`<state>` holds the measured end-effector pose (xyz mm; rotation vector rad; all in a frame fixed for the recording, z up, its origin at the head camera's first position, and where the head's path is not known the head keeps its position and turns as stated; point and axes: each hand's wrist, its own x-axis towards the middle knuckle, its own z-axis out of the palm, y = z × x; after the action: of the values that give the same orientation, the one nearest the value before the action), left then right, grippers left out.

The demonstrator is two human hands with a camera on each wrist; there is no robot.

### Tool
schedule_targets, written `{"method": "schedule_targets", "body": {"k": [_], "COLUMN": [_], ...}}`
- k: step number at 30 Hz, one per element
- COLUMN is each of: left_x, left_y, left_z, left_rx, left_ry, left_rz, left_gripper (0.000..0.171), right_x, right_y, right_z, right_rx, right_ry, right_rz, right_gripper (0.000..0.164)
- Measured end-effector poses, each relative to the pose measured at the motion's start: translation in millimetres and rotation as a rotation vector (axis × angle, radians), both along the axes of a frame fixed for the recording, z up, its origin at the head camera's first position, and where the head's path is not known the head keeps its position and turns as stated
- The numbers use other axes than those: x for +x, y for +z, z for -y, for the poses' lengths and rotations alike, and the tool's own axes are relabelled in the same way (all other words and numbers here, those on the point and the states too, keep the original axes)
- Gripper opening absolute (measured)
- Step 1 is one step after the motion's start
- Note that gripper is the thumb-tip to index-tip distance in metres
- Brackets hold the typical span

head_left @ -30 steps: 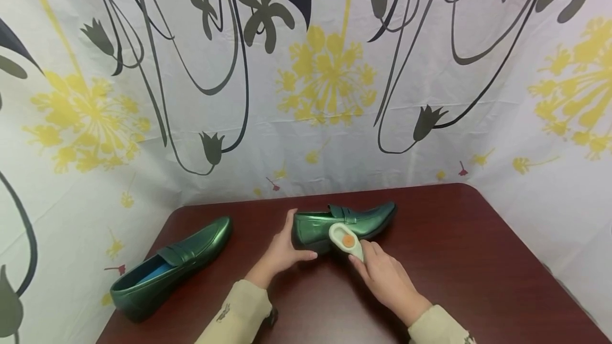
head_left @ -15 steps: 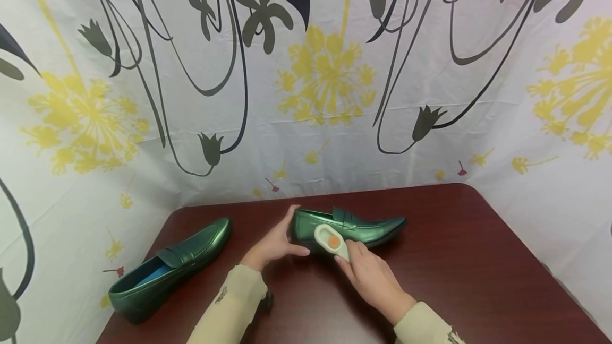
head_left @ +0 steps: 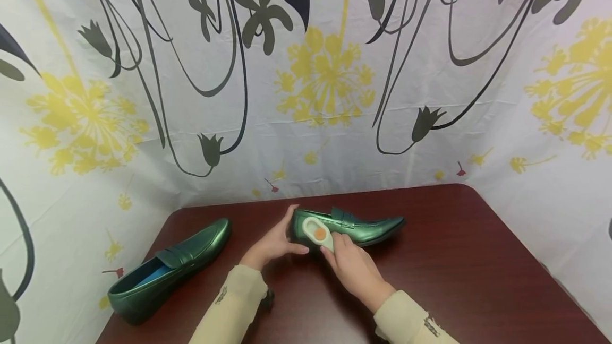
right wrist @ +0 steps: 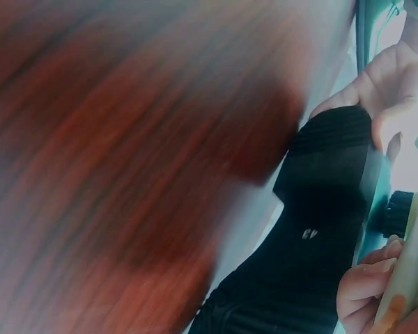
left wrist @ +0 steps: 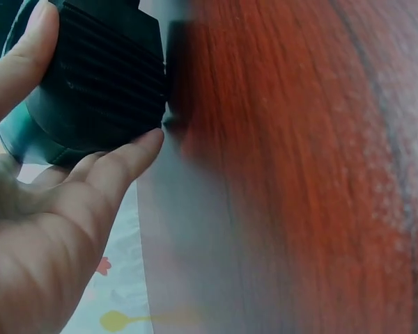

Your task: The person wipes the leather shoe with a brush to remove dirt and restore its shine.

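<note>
A metallic green loafer (head_left: 370, 231) is held at its heel by my left hand (head_left: 273, 242), toe pointing right. In the left wrist view, thumb and fingers wrap the ridged black heel (left wrist: 101, 76), which is tilted up at the camera. My right hand (head_left: 357, 269) grips a pale green brush (head_left: 316, 231) with an orange dot, over the loafer's side near the heel. Dark bristles (right wrist: 398, 213) meet the shoe's side in the right wrist view, where the black sole (right wrist: 320, 216) faces the camera.
The matching green loafer (head_left: 188, 251), blue inside, rests at the left of the dark red-brown table (head_left: 459, 259). Behind the table's back edge hangs a white cloth (head_left: 330, 158) with yellow and grey flowers.
The brush has moved left along the loafer's side, from the middle to near the heel. The loafer's toe has dropped and shifted slightly right, while my left hand keeps its hold.
</note>
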<state>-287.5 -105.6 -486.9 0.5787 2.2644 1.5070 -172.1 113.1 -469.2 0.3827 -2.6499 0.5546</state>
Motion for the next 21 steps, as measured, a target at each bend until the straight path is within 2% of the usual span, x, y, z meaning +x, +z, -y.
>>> {"method": "schedule_targets", "body": {"k": [5, 13, 18, 21], "left_x": [0.9, -0.9, -1.6, -1.2], "left_y": [0.2, 0.1, -0.9, -0.1], "left_z": [-0.9, -1.3, -2.3, -2.1], "left_rx": [0.022, 0.038, 0.053, 0.058], "left_ry": [-0.020, -0.040, -0.051, -0.048], "left_rz": [-0.009, -0.067, -0.094, -0.077], "left_gripper": [0.116, 0.112, 0.110, 0.111], "right_x": [-4.2, -11.5, -14.7, -15.9], "right_y": [2.1, 3.9, 0.0, -1.5], "right_z": [14.4, 31.1, 33.6, 33.8], "right_rx": [-0.011, -0.004, 0.041, 0.080], "right_ry": [0.025, 0.033, 0.020, 0.003], "right_rz": [0.024, -0.003, -0.071, -0.127], "right_gripper": [0.035, 0.034, 0.033, 0.032]}}
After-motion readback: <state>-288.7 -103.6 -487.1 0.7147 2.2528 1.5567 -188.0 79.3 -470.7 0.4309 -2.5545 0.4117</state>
